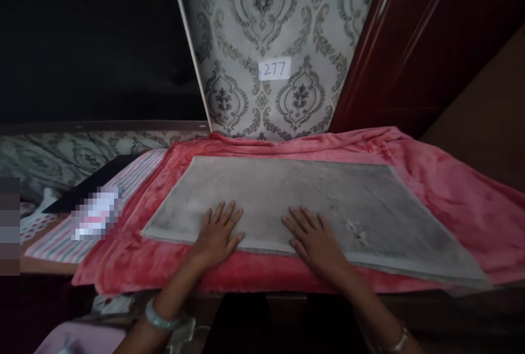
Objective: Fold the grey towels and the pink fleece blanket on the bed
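Note:
A grey towel-like cloth (262, 195), folded into a long flat rectangle, lies on a pink plush blanket (156, 266). A small dark-and-white mark shows on its right half. My left hand (219, 233) rests flat on the cloth's near edge, left of the middle, with its fingers spread. Right of the middle, my right hand (314, 239) also lies flat on it, fingers apart. Neither hand grips anything. The cloth's near right corner reaches the front edge of the surface beneath.
A striped cloth (53, 244) lies to the left, with a blurred-out item on it. Behind stand a large black screen (94, 42), a patterned wall with a paper (274, 68) marked 277, and a dark red panel (394, 53). A pink object (82, 337) sits below at lower left.

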A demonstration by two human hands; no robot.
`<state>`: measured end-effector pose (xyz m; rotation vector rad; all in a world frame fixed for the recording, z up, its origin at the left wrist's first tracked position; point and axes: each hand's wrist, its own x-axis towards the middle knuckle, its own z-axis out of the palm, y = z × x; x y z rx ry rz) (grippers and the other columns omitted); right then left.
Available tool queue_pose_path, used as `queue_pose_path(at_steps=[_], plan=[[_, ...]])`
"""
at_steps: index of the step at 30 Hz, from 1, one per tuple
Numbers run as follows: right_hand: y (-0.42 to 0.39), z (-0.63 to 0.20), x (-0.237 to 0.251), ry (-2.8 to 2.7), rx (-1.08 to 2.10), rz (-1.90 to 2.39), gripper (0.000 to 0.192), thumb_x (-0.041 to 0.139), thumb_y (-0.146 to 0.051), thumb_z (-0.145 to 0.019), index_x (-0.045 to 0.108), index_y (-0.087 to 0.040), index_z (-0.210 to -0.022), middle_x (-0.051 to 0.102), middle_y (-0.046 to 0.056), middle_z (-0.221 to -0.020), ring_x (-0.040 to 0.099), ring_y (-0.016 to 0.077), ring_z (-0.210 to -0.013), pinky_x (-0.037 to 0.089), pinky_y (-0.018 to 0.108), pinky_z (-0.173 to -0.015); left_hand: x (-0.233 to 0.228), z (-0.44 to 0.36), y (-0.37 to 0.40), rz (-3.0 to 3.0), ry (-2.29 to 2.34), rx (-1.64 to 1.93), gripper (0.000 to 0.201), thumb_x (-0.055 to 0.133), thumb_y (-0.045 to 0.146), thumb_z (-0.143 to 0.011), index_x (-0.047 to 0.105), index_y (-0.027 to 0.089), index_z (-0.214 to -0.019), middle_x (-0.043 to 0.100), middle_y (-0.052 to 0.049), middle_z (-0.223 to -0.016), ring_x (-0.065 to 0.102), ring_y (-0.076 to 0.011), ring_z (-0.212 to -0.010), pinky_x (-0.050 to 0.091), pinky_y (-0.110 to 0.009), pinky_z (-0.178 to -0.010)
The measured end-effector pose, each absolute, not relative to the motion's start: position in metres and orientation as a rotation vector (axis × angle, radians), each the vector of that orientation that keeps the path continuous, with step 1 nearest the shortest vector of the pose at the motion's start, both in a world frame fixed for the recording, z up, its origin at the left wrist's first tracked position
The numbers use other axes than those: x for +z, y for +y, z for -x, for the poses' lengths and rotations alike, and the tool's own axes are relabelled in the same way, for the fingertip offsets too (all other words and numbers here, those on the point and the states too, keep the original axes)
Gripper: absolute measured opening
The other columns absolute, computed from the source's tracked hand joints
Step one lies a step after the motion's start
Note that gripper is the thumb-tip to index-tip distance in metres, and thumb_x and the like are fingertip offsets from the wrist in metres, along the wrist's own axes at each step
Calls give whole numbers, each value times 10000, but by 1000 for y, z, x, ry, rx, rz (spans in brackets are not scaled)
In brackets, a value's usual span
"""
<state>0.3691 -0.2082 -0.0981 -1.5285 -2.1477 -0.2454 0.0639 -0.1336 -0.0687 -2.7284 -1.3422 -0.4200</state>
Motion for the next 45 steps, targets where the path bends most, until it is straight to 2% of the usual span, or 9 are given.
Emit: queue_pose_path(at_steps=[5,9,12,16,19,23,29,38,45], plan=[[-226,-368,-113,-2208,-215,1572,573,492,-256,-948,406,-347,-1507,421,49,-1556,356,341,-1427,330,635,-1079,-89,-54,-142,2662,-1392,-330,586,430,468,-973,329,342,-1536,311,-58,-1616,271,-362,-1480,282,-651,-1131],[-220,-371,-85,-2259,-47,1526,411,506,-210,-935,623,-304,-1318,618,75,-1372,539,312,-1272,409,564,-1032,-83,-37,-150,2696,-1387,-264,606,456,493,-959,336,338,-1533,310,-73,-1611,299,-365,-1470,334,-639,-1113],[-192,-358,-57,-2302,88,1452,304,487,-202,-962,700,-267,-1169,710,78,-1200,639,260,-1109,409,532,-1049,-70,-33,-149,2749,-1405,-297,544,485,491,-951,470,317,-1466,418,-89,-1555,385,-343,-1431,406,-572,-1093],[-150,-320,-47,-2366,116,1363,520,552,-319,-962,481,-239,-1470,434,132,-1538,380,335,-1417,326,583,-1121,-47,-43,-129,2796,-1457,-453,473,363,390,-1011,513,243,-1435,525,-108,-1477,468,-251,-1381,410,-470,-1121],[-138,-298,-59,-2502,219,1356,616,570,-437,-950,389,-310,-1525,249,90,-1631,178,367,-1499,204,659,-1152,-45,-49,-108,2794,-1451,-388,539,383,380,-1006,354,252,-1529,388,-105,-1576,312,-256,-1477,278,-536,-1190],[-143,-294,-73,-2597,323,1381,591,481,-459,-988,309,-372,-1547,137,17,-1659,35,329,-1526,75,652,-1181,-62,-45,-94,2801,-1450,-156,599,413,437,-994,290,259,-1553,238,-117,-1637,177,-301,-1519,188,-610,-1191],[-145,-297,-76,-2593,305,1382,584,460,-454,-994,288,-400,-1549,118,-14,-1662,24,316,-1529,83,635,-1188,-53,-38,-72,2792,-1547,-89,623,362,494,-998,250,265,-1566,188,-108,-1653,149,-292,-1526,156,-605,-1197],[-144,-297,-79,-2594,312,1380,578,426,-484,-1003,271,-402,-1554,125,-16,-1661,40,313,-1529,90,619,-1197,-52,-32,-31,2576,-1841,-41,728,377,673,-925,300,313,-1553,206,-99,-1650,137,-404,-1508,120,-651,-1173],[-143,-298,-85,-2584,329,1366,583,417,-504,-1004,254,-411,-1555,119,-11,-1663,34,317,-1528,77,624,-1192,-34,-6,15,2296,-2253,3,712,326,678,-918,288,353,-1551,191,-71,-1658,151,-407,-1505,167,-683,-1147]])
